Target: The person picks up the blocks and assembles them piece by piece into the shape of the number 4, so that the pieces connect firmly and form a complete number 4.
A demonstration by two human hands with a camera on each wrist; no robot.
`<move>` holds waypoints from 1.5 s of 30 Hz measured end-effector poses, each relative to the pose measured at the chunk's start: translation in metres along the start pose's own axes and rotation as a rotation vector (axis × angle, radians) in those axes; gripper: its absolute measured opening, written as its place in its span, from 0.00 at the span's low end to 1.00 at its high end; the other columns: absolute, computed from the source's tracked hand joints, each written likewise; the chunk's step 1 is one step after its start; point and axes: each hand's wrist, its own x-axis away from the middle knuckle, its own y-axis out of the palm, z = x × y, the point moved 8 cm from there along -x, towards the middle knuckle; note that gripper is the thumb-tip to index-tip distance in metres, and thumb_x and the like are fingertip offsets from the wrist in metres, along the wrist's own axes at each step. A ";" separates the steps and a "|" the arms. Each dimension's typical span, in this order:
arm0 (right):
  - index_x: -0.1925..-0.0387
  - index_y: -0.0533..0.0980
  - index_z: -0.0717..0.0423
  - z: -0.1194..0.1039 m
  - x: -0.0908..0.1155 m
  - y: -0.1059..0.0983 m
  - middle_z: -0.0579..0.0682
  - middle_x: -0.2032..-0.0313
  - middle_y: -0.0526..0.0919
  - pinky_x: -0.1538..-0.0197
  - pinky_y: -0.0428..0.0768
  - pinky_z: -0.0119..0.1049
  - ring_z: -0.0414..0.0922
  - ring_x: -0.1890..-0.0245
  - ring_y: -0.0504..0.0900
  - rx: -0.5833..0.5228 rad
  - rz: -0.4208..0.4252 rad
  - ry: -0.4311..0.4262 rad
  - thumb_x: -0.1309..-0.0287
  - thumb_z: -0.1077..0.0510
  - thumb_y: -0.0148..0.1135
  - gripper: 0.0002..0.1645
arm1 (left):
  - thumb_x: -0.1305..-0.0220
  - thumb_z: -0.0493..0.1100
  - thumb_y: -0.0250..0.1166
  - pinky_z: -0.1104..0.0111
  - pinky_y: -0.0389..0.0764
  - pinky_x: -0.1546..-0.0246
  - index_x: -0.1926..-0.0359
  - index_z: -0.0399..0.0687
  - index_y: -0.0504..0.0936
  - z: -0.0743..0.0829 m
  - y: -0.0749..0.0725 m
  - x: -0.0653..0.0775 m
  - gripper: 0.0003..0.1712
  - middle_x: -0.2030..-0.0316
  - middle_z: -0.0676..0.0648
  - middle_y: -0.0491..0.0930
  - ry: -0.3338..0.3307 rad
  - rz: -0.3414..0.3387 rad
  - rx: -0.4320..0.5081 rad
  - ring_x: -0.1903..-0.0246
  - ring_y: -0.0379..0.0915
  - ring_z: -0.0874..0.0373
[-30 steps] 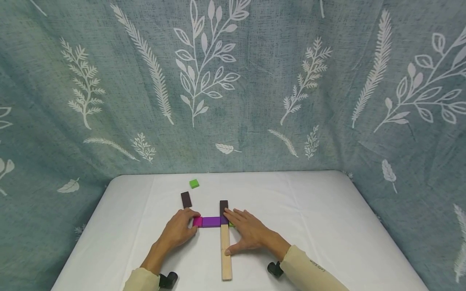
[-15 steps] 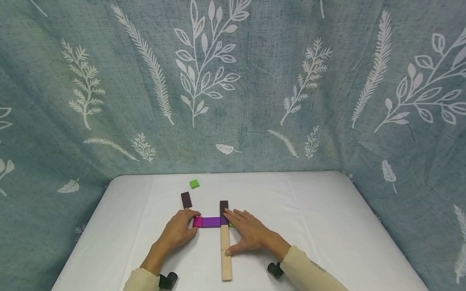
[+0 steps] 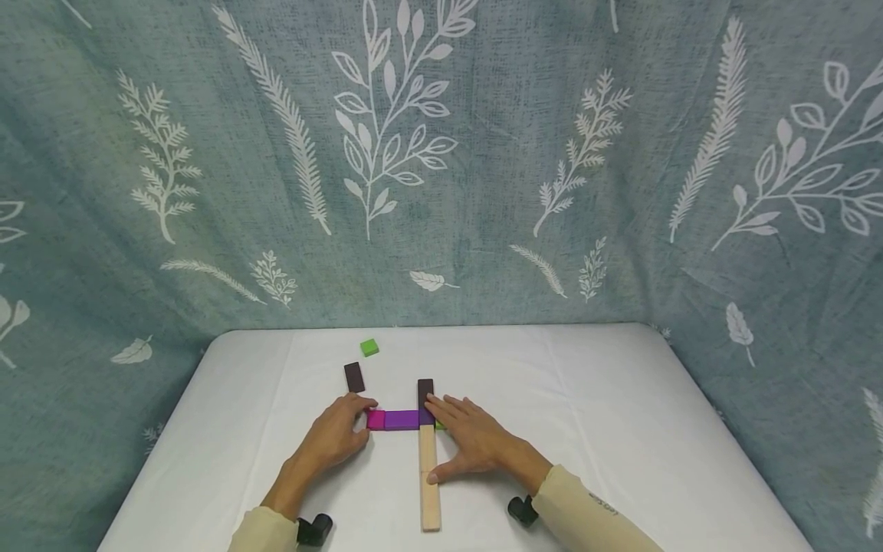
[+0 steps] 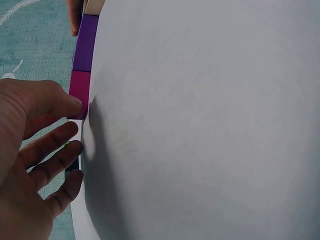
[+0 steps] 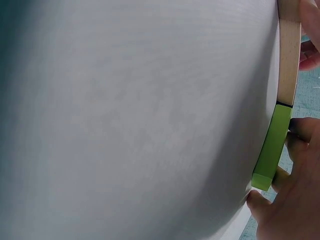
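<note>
A magenta block [image 3: 375, 420] and a purple block [image 3: 402, 420] form a row across the table. It meets an upright line of a dark brown block [image 3: 425, 389], an indigo part and pale wooden blocks [image 3: 431, 506]. My left hand [image 3: 336, 431] is at the magenta block's left end, fingers loosely bent and spread; its thumb overlaps the block in the left wrist view. My right hand [image 3: 476, 441] lies flat with fingertips on the dark end and thumb on the wooden part. Under it sits a green block [image 5: 272, 145], mostly hidden in the head view.
A loose dark brown block [image 3: 354, 376] lies just beyond the left hand's fingers. Farther back is a small bright green block [image 3: 369, 347]. The white table [image 3: 586, 383] ends at a leaf-patterned teal curtain [image 3: 483, 192].
My left hand has slid slightly left, its fingertips drawing away from the magenta block's edges. The right hand and the blocks keep their places.
</note>
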 end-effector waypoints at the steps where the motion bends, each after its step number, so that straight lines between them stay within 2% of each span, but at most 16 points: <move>1: 0.19 0.50 0.46 0.000 0.000 0.000 0.42 0.20 0.47 0.23 0.47 0.51 0.51 0.22 0.49 -0.002 0.000 0.000 0.60 0.15 0.64 0.75 | 0.45 0.32 0.70 0.55 0.78 0.47 0.46 0.44 0.84 -0.001 -0.001 0.000 0.23 0.55 0.49 0.80 0.002 0.001 0.006 0.55 0.74 0.55; 5: 0.19 0.50 0.46 0.000 0.000 -0.001 0.42 0.20 0.47 0.23 0.47 0.51 0.50 0.22 0.49 0.001 -0.001 0.001 0.60 0.15 0.64 0.75 | 0.45 0.32 0.70 0.56 0.77 0.52 0.47 0.44 0.83 -0.006 -0.007 -0.001 0.23 0.58 0.50 0.79 -0.016 0.009 0.044 0.59 0.72 0.58; 10: 0.19 0.50 0.46 0.001 0.000 -0.001 0.41 0.20 0.47 0.22 0.47 0.51 0.50 0.22 0.49 -0.001 -0.001 0.003 0.60 0.14 0.64 0.75 | 0.44 0.35 0.72 0.55 0.77 0.48 0.46 0.46 0.82 -0.015 -0.013 0.000 0.23 0.53 0.48 0.80 -0.058 0.031 0.060 0.55 0.74 0.55; 18: 0.19 0.50 0.47 0.000 0.001 0.000 0.42 0.20 0.48 0.23 0.47 0.52 0.51 0.22 0.50 -0.020 0.009 -0.012 0.60 0.15 0.64 0.75 | 0.42 0.37 0.74 0.51 0.75 0.44 0.43 0.43 0.79 -0.021 -0.024 -0.003 0.25 0.51 0.44 0.80 -0.063 0.068 0.066 0.49 0.75 0.47; 26: 0.19 0.50 0.47 0.000 0.001 -0.001 0.42 0.20 0.47 0.23 0.47 0.51 0.50 0.22 0.49 -0.012 0.006 -0.014 0.60 0.15 0.64 0.74 | 0.43 0.39 0.74 0.47 0.75 0.43 0.39 0.38 0.76 -0.031 -0.026 -0.008 0.31 0.50 0.38 0.79 -0.070 0.108 0.067 0.46 0.74 0.42; 35: 0.19 0.50 0.48 -0.001 0.002 -0.001 0.43 0.20 0.48 0.23 0.47 0.51 0.51 0.22 0.50 -0.003 0.014 -0.029 0.59 0.16 0.64 0.74 | 0.40 0.45 0.75 0.48 0.77 0.45 0.31 0.38 0.68 -0.047 -0.023 -0.017 0.41 0.42 0.36 0.74 -0.171 0.079 0.085 0.46 0.75 0.42; 40: 0.19 0.50 0.48 -0.001 0.002 -0.001 0.43 0.20 0.47 0.23 0.47 0.51 0.51 0.22 0.49 -0.001 0.013 -0.026 0.59 0.16 0.64 0.74 | 0.42 0.48 0.76 0.48 0.78 0.48 0.30 0.38 0.67 -0.051 -0.025 -0.022 0.44 0.41 0.34 0.73 -0.175 0.080 0.099 0.48 0.75 0.42; 42: 0.19 0.50 0.48 0.000 0.002 -0.001 0.43 0.20 0.47 0.23 0.47 0.51 0.51 0.22 0.49 -0.001 0.012 -0.026 0.59 0.16 0.64 0.74 | 0.42 0.50 0.76 0.47 0.77 0.48 0.29 0.37 0.66 -0.053 -0.025 -0.025 0.45 0.40 0.34 0.72 -0.176 0.076 0.097 0.49 0.74 0.42; 45: 0.19 0.50 0.48 0.000 0.002 -0.001 0.43 0.20 0.47 0.23 0.47 0.51 0.51 0.22 0.50 0.000 0.011 -0.025 0.59 0.15 0.64 0.75 | 0.41 0.51 0.75 0.45 0.73 0.42 0.29 0.36 0.66 -0.057 -0.024 -0.028 0.46 0.38 0.33 0.71 -0.189 0.063 0.086 0.44 0.71 0.39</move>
